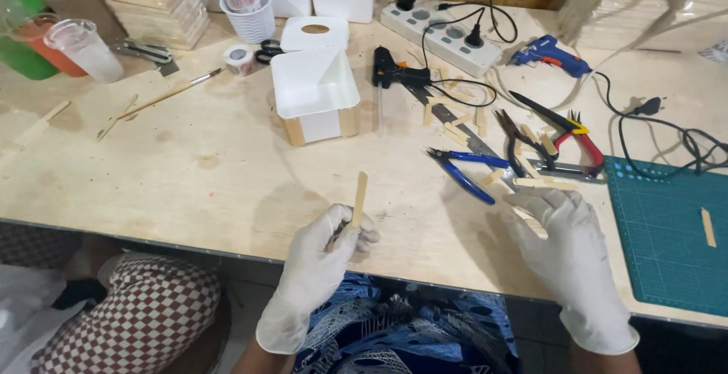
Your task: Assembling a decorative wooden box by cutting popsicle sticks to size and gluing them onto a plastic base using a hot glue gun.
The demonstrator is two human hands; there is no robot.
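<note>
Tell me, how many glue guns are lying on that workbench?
2. A black glue gun lies beside the white box at the middle of the table. A blue glue gun lies further right, next to the power strip. Clutter could hide others.

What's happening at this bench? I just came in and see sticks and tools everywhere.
A person in white gloves sits at a plywood table. The left hand holds a flat wooden stick upright in a pinch grip. The right hand rests near short stick pieces, with another stick piece against its fingers. Blue-handled pliers and red-handled cutters lie just beyond. Further back stands a white box with sticks glued along its base, beside a black glue gun.
</note>
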